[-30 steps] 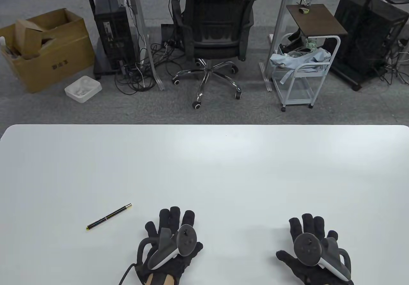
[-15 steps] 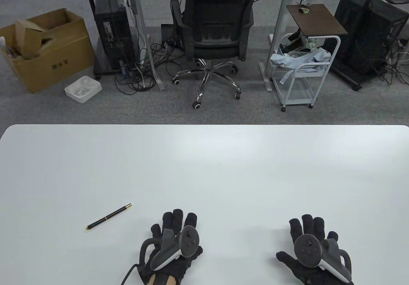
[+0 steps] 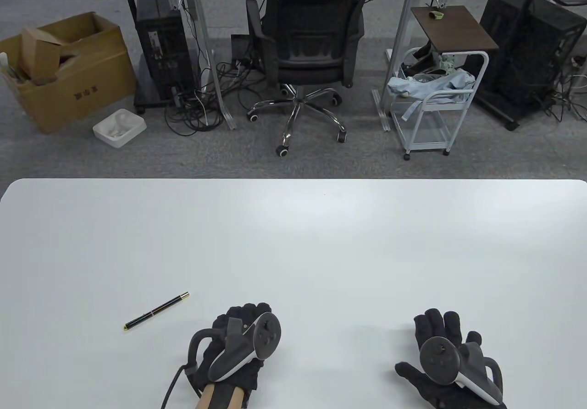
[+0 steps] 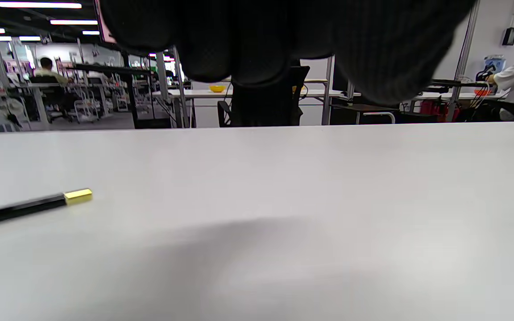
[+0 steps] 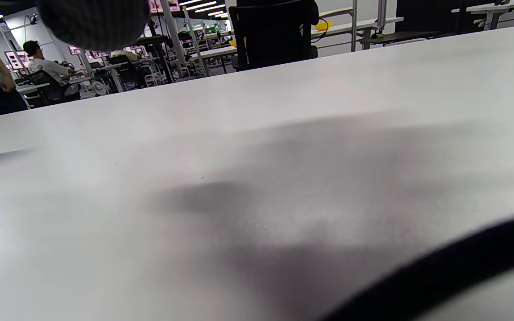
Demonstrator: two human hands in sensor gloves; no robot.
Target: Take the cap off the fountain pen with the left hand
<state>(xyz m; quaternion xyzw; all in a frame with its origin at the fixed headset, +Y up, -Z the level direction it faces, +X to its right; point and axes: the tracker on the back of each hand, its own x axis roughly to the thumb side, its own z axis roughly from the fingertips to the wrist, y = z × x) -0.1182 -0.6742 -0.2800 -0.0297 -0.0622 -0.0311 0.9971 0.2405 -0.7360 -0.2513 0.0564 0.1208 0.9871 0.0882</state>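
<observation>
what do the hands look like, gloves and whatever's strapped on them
Both the left hand and the right hand wear black knit gloves. Strapped to the back of each is a dark grey tracker with a round button face, a ring loop and a white underside. A black cable trails from the left wrist. A tan band shows at the left cuff.

Black fountain pen [image 4: 25, 208] with gold end lying on white table [image 4: 283, 178], gloved fingers [image 4: 248, 44] overhead
</observation>
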